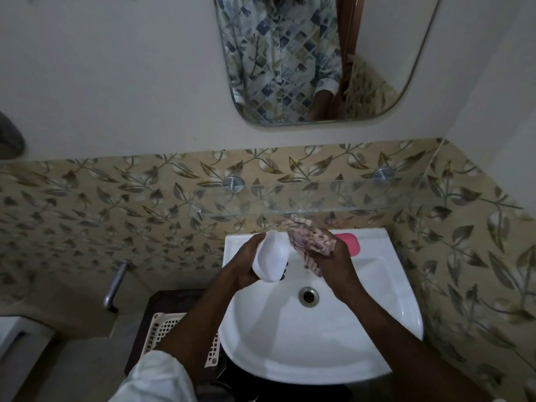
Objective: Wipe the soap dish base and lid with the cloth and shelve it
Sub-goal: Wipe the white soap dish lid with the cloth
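Note:
My left hand [246,264] grips a white soap dish part [272,258], tilted with its hollow side facing right, above the back of the sink. Just to its right, my right hand [333,256] holds a bunched pink and white cloth [309,237]; the cloth hangs close beside the white part, and I cannot tell whether they touch. A pink soap dish part [352,242] lies on the sink's back ledge, partly hidden behind my right hand. A glass shelf [348,197] runs along the tiled wall just above the sink.
The white sink [333,343] with its drain [309,295] lies below my hands. A cream plastic basket [162,332] sits on a dark stand to the left. A metal tap [114,287] projects from the left wall. A mirror [304,59] hangs above.

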